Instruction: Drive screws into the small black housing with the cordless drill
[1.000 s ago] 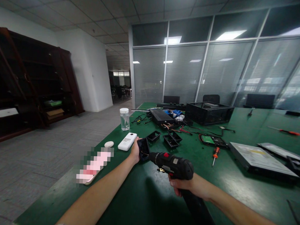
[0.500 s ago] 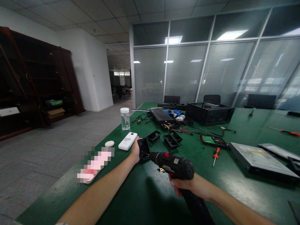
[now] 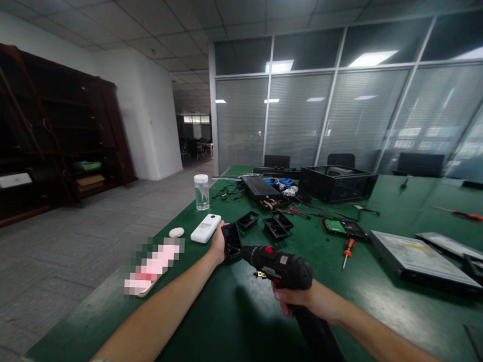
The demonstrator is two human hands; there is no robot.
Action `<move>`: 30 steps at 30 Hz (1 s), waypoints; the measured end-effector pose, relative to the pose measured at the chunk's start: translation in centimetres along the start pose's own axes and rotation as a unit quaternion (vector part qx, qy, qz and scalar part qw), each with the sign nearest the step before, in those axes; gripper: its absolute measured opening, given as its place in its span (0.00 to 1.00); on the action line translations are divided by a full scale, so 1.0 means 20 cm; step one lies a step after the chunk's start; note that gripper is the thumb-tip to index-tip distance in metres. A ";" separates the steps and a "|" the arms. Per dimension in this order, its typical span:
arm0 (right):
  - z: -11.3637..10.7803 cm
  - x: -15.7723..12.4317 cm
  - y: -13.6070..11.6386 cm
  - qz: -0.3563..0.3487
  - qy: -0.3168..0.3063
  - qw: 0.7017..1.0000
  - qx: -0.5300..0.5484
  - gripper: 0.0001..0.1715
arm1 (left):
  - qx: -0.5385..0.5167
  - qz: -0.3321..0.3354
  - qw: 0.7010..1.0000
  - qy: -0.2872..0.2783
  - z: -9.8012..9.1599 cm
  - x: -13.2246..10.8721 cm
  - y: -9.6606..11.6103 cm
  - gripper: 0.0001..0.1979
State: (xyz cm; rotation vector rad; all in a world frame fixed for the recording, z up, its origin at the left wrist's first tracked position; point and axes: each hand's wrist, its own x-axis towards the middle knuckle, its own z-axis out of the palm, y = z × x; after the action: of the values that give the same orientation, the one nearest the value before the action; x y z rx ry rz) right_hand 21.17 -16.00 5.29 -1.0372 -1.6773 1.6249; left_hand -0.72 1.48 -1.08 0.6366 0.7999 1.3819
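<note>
My left hand (image 3: 219,245) is closed on the left side of a small black open box-like housing (image 3: 232,239), tilted up so its hollow faces me. My right hand (image 3: 300,299) grips the handle of a black cordless drill (image 3: 286,267) with red buttons. The drill points left and its tip reaches into the housing; what the bit touches is too small to tell. Just behind the housing lie similar black frames, one (image 3: 248,219) on the left and two together (image 3: 277,225) on the right.
Left of my forearm are a white device (image 3: 206,228), a small white case (image 3: 176,232), a blurred-out pink phone (image 3: 153,268) and a clear bottle (image 3: 201,192). An orange screwdriver (image 3: 348,253), a green circuit board (image 3: 336,225), a flat metal drive (image 3: 422,261) and a black case (image 3: 337,184) occupy the right and back.
</note>
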 end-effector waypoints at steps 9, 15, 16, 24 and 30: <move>0.00 0.00 -0.01 0.007 -0.002 1.000 0.000 0.17 | -0.006 -0.017 1.000 0.001 0.00 0.00 0.00 0.18; 0.00 0.00 0.00 -0.001 -0.006 1.000 0.001 0.17 | -0.014 -0.009 1.000 0.002 0.01 -0.01 0.01 0.17; 0.00 0.00 0.00 -0.004 -0.006 1.000 0.002 0.16 | -0.012 -0.009 1.000 0.001 0.01 -0.01 0.01 0.17; 0.00 0.00 0.00 -0.010 -0.010 1.000 -0.002 0.14 | -0.009 0.002 1.000 0.006 0.01 -0.01 0.00 0.17; 0.00 0.00 0.00 -0.011 -0.009 1.000 0.016 0.14 | -0.009 -0.003 1.000 0.005 0.01 -0.01 0.01 0.17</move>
State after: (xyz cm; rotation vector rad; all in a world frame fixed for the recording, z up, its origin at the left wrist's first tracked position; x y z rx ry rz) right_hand 21.16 -15.98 5.22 -0.9884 -1.6639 1.6461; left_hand -0.63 1.31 -0.82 0.6139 0.7955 1.3854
